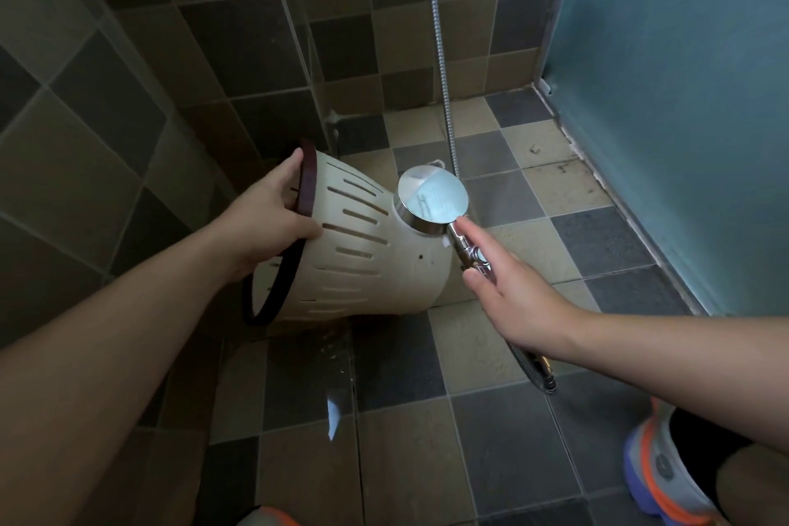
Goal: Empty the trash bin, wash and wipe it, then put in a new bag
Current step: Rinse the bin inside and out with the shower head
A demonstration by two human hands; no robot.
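Observation:
A cream plastic trash bin (367, 252) with slotted sides and a dark brown rim is tipped on its side above the tiled floor, its mouth toward the left. My left hand (273, 218) grips the rim, fingers inside the mouth and thumb on the outer wall. My right hand (508, 295) holds the chrome handle of a shower head (431, 201), index finger stretched along the handle. The round head sits right by the bin's base, its back facing me. The bin's inside is hidden.
A metal shower hose (439, 56) hangs down from the top to the floor and loops back under my right wrist. Tiled walls stand at left and back, a teal frosted panel (683, 98) at right. The floor (384, 376) below the bin looks wet. My shoe (666, 470) is at lower right.

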